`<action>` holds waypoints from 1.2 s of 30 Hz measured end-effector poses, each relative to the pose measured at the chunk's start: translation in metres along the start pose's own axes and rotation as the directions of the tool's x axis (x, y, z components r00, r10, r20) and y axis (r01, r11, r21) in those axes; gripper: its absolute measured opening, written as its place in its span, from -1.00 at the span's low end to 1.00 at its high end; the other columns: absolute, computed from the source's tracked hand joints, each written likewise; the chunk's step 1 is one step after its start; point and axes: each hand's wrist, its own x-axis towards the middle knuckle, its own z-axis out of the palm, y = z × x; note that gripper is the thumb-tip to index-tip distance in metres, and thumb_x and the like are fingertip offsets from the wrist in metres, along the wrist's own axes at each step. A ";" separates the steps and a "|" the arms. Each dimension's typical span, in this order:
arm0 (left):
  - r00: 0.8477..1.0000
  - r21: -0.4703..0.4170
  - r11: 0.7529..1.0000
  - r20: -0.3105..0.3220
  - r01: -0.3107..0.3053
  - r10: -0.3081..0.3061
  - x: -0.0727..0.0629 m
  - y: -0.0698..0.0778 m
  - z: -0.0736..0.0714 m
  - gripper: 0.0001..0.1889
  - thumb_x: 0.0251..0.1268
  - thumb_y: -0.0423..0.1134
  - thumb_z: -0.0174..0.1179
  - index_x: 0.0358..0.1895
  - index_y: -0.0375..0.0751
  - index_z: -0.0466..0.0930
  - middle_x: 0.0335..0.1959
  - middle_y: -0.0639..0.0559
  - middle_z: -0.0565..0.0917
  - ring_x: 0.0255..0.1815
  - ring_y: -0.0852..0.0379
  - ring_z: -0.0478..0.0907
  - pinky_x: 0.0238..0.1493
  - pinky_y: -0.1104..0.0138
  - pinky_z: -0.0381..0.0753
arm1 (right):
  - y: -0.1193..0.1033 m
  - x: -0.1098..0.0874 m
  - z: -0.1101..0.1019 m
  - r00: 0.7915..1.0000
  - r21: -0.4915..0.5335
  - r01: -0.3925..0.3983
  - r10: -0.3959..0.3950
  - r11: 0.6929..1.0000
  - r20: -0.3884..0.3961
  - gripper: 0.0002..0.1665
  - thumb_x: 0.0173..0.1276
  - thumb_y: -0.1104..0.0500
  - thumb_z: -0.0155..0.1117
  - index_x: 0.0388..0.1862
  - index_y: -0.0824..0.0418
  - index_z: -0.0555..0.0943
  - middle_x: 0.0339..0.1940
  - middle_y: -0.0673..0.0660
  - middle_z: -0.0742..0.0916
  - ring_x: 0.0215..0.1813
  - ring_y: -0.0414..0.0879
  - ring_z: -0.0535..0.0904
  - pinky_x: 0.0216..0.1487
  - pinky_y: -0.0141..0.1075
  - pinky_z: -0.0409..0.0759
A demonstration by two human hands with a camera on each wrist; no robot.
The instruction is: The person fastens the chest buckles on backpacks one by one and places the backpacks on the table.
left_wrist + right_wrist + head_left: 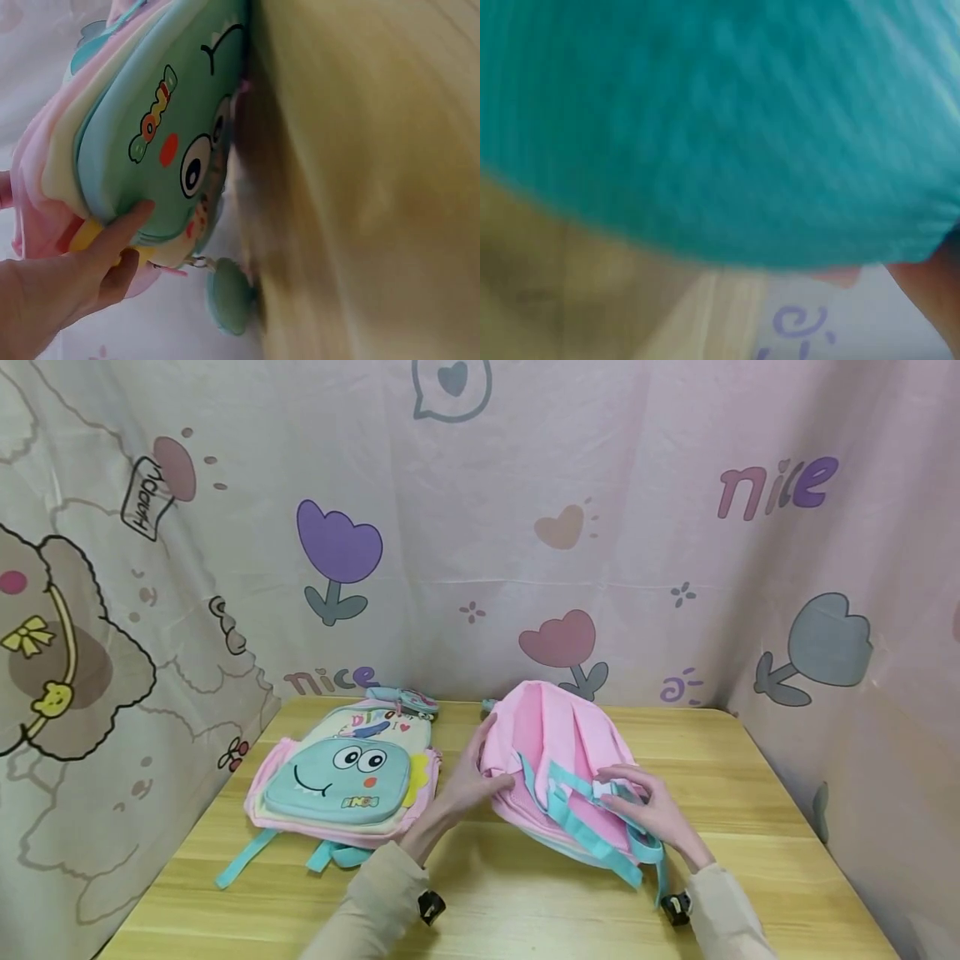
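Observation:
A pink backpack (580, 735) is tilted over the table, its back panel and turquoise straps (581, 831) facing up. My left hand (474, 777) grips its left edge. In the left wrist view, fingers (112, 240) lie on the backpack's front beside a green pocket (161, 157) with a cartoon face, and a small green pouch (229, 296) hangs from it. On the other side, my right hand (652, 806) holds the backpack by the strap area, fingers at a white buckle (602, 790). A blurred turquoise strap (720, 135) fills most of the right wrist view, hiding most of that hand.
Left of my left hand, a second backpack (337, 777) with a cartoon face lies front up on the wooden table (510, 910), its straps trailing toward the front. A small pouch (412, 700) lies at its top. Printed curtains (450, 527) stand behind and beside the table.

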 end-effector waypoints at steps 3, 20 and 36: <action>1.000 -0.009 1.000 0.016 0.017 -0.017 0.000 -0.009 0.004 0.11 -0.04 -0.43 0.32 0.64 -0.10 -0.10 0.63 -0.27 0.06 0.55 -0.19 0.16 0.54 -0.02 0.21 | 0.007 -0.005 -0.007 0.999 -0.025 -0.017 0.016 1.000 -0.033 -0.65 0.33 0.25 0.40 0.10 0.19 0.69 0.14 0.21 0.72 0.17 -0.55 0.48 0.36 -0.16 0.50; 0.980 0.130 0.977 0.087 0.167 -0.179 0.010 -0.051 0.029 0.08 0.02 -0.46 0.26 0.63 -0.24 -0.19 0.64 -0.41 -0.08 0.62 -0.36 -0.03 0.60 -0.21 -0.04 | 0.030 -0.014 -0.035 0.999 -0.118 -0.018 0.012 0.993 -0.052 -0.76 0.26 0.26 0.46 -0.08 0.19 0.76 0.10 0.22 0.69 0.17 -0.53 0.40 0.19 -0.69 0.27; 0.926 0.447 0.864 0.373 -0.232 0.056 0.022 -0.026 0.076 -0.52 0.53 -0.35 -0.05 0.45 -0.29 0.36 -0.30 -0.01 0.66 -0.44 0.28 0.48 -0.07 0.46 0.53 | 0.026 -0.020 -0.041 0.991 -0.120 -0.123 0.128 0.985 0.043 -0.75 0.33 0.16 0.41 -0.02 0.14 0.76 0.17 0.15 0.60 0.22 -0.48 0.18 0.22 0.10 0.31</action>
